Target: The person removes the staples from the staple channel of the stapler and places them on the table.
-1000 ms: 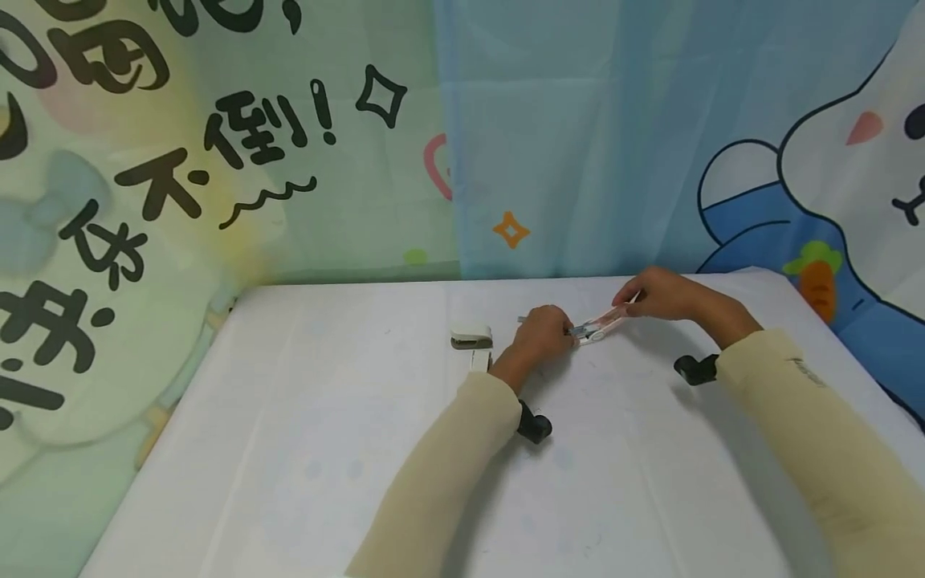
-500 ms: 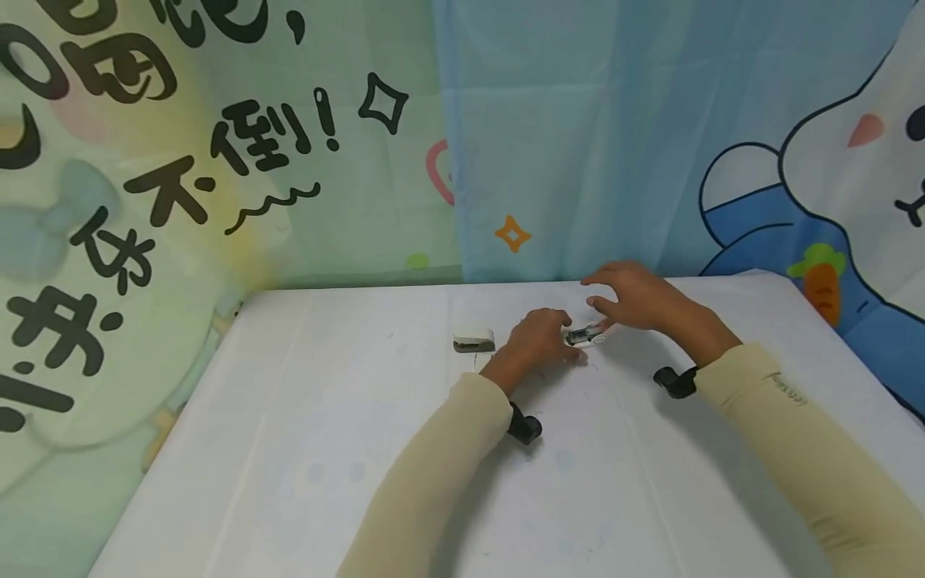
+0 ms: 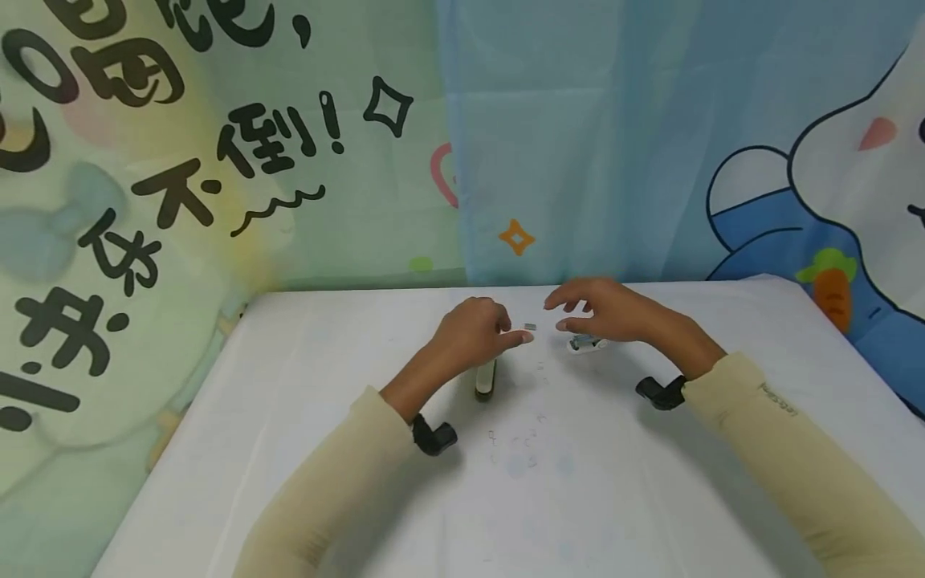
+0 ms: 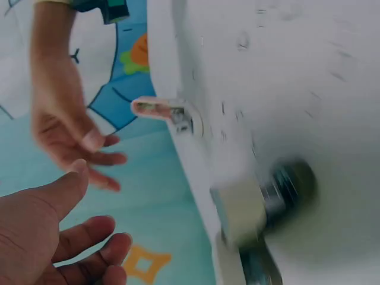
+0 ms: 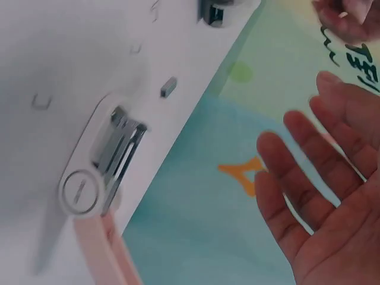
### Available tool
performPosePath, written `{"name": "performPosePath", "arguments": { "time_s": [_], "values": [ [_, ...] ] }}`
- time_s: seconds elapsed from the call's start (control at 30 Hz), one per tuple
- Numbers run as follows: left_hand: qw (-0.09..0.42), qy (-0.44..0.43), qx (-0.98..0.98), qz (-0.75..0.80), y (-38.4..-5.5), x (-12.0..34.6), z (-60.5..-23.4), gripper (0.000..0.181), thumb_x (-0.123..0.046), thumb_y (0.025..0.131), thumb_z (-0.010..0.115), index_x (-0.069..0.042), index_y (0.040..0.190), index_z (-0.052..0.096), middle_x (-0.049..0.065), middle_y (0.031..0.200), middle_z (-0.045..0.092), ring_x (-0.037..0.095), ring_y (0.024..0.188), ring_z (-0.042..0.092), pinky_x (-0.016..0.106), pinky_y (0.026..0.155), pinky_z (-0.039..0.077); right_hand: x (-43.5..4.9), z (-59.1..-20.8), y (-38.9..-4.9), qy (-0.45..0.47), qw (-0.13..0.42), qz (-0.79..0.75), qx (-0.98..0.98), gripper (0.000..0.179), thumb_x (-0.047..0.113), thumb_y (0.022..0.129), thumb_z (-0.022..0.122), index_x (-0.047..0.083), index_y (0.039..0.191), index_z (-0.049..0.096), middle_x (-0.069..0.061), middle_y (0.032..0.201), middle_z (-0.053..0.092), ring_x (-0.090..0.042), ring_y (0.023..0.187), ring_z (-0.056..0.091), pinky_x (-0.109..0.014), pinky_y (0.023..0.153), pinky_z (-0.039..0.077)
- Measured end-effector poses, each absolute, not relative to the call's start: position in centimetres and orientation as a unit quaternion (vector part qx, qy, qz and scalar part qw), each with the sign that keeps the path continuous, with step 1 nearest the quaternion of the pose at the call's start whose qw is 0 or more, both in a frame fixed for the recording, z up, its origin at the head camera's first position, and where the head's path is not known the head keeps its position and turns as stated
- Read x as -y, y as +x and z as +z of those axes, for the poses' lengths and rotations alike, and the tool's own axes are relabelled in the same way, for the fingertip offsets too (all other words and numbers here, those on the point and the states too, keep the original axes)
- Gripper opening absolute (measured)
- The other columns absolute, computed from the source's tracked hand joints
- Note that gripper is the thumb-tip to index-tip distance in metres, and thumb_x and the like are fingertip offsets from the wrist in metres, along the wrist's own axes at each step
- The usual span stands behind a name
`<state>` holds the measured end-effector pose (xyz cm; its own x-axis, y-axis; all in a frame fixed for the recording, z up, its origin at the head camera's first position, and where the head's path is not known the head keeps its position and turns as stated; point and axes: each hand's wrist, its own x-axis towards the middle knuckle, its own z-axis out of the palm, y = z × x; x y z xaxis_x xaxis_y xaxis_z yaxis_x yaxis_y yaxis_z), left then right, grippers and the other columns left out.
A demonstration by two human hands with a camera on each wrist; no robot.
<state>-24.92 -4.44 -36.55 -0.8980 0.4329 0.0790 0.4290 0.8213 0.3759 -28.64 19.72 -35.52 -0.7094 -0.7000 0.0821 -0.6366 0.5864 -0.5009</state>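
Observation:
An opened-out stapler (image 3: 587, 344), white with a metal channel and a pink arm (image 5: 98, 252), lies on the table. My right hand (image 3: 610, 309) hovers just above and behind it, fingers relaxed and holding nothing. Over the table to the left hangs my left hand (image 3: 470, 333), its thumb and fingers apart with nothing between them. It partly hides a cream object with a dark edge (image 3: 485, 380), which looks like another stapler; in the left wrist view this cream piece (image 4: 240, 214) is blurred. Between the hands lies a short staple strip (image 5: 168, 87).
Several loose staples (image 5: 41, 102) are scattered on the white tabletop (image 3: 578, 482). Behind the table's far edge hangs a printed cloth (image 3: 549, 144) with writing and a cartoon animal. Dark wrist cameras (image 3: 433, 437) sit at both cuffs.
Both hands have let go of the pink-and-white stapler, which now lies on the table. My left hand has moved left, over the cream object; my right hand has also shifted left.

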Motion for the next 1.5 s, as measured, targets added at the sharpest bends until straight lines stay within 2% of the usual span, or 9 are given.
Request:
{"name": "performPosePath", "arguments": {
  "time_s": [0.13, 0.27, 0.37, 0.63, 0.97, 1.07, 1.27, 1.37, 1.5],
  "values": [
    [-0.001, 0.229, -0.949, 0.217, -22.6, 7.3, -36.2, 0.04, -0.049, 0.086, 0.071, -0.009, 0.088, 0.075, -0.004, 0.08, 0.067, 0.006, 0.069, 0.056, 0.025, 0.06, 0.047, -19.2, -35.5, -28.1, -0.379, 0.093, -0.278, -0.877, 0.031, 0.011, 0.089, 0.072, 0.011, 0.12, 0.069, -0.003, 0.117, 0.067, -0.02, 0.097, 0.062, -0.043, 0.082, 0.05],
    [0.021, 0.231, -0.947, 0.221, -20.7, 8.7, -37.7, 0.051, -0.051, 0.084, 0.072, -0.013, 0.056, 0.053, -0.011, 0.052, 0.038, 0.004, 0.051, 0.032, 0.021, 0.046, 0.029, -17.8, -36.2, -27.6, -0.386, 0.131, -0.285, -0.868, 0.031, 0.011, 0.09, 0.071, 0.015, 0.121, 0.069, 0.0, 0.116, 0.067, -0.014, 0.089, 0.061, -0.035, 0.074, 0.051],
    [0.049, 0.206, -0.957, 0.2, -19.9, 8.6, -39.1, 0.065, -0.058, 0.08, 0.072, -0.016, 0.051, 0.031, -0.008, 0.05, 0.018, 0.008, 0.051, 0.018, 0.024, 0.044, 0.017, -16.3, -37.1, -27.2, -0.409, 0.151, -0.285, -0.854, 0.032, 0.006, 0.091, 0.068, 0.012, 0.122, 0.067, -0.002, 0.118, 0.065, -0.013, 0.086, 0.06, -0.032, 0.069, 0.05],
    [0.118, 0.141, -0.971, 0.15, -19.3, 7.0, -40.9, 0.065, -0.071, 0.071, 0.071, -0.017, 0.052, 0.04, -0.008, 0.047, 0.027, 0.009, 0.049, 0.033, 0.026, 0.042, 0.026, -13.4, -39.2, -26.3, -0.467, 0.21, -0.286, -0.81, 0.036, -0.004, 0.091, 0.062, 0.006, 0.126, 0.063, -0.009, 0.13, 0.059, -0.015, 0.086, 0.061, -0.03, 0.07, 0.051],
    [0.054, 0.132, -0.977, 0.159, -19.8, 6.6, -42.4, 0.052, -0.06, 0.078, 0.073, -0.016, 0.057, 0.055, -0.006, 0.053, 0.049, 0.011, 0.056, 0.048, 0.027, 0.044, 0.037, -11.9, -40.2, -26.2, -0.485, 0.185, -0.269, -0.811, 0.038, -0.01, 0.089, 0.059, 0.002, 0.125, 0.062, -0.015, 0.134, 0.054, -0.013, 0.084, 0.061, -0.03, 0.078, 0.05],
    [0.044, 0.129, -0.977, 0.166, -20.2, 6.7, -42.9, 0.048, -0.049, 0.084, 0.073, -0.016, 0.054, 0.054, -0.007, 0.051, 0.046, 0.01, 0.054, 0.046, 0.026, 0.042, 0.035, -11.3, -40.4, -26.0, -0.481, 0.166, -0.252, -0.823, 0.036, -0.007, 0.089, 0.062, 0.002, 0.124, 0.063, -0.013, 0.132, 0.053, -0.011, 0.083, 0.061, -0.031, 0.079, 0.05],
    [0.038, 0.137, -0.967, 0.213, -20.6, 7.1, -42.9, 0.049, -0.029, 0.087, 0.072, -0.016, 0.05, 0.041, -0.009, 0.045, 0.028, 0.008, 0.045, 0.032, 0.024, 0.039, 0.025, -10.2, -40.3, -24.8, -0.445, 0.109, -0.167, -0.873, 0.032, 0.007, 0.086, 0.074, 0.008, 0.118, 0.066, -0.002, 0.121, 0.055, -0.011, 0.086, 0.06, -0.031, 0.078, 0.049],
    [0.047, 0.145, -0.959, 0.239, -20.6, 7.5, -42.5, 0.045, -0.017, 0.085, 0.07, -0.014, 0.051, 0.041, -0.008, 0.046, 0.026, 0.007, 0.043, 0.026, 0.024, 0.04, 0.022, -10.0, -40.1, -24.6, -0.436, 0.089, -0.137, -0.885, 0.029, 0.012, 0.086, 0.076, 0.009, 0.113, 0.067, -0.001, 0.111, 0.056, -0.013, 0.086, 0.058, -0.032, 0.077, 0.048],
    [0.062, 0.157, -0.952, 0.257, -21.0, 8.0, -42.5, 0.038, -0.011, 0.083, 0.074, -0.012, 0.056, 0.047, -0.007, 0.049, 0.028, 0.008, 0.045, 0.027, 0.024, 0.043, 0.023, -10.0, -40.0, -24.5, -0.433, 0.103, -0.152, -0.882, 0.025, 0.013, 0.089, 0.073, 0.008, 0.113, 0.066, -0.001, 0.107, 0.054, -0.011, 0.083, 0.055, -0.031, 0.076, 0.047]
  ]
}}
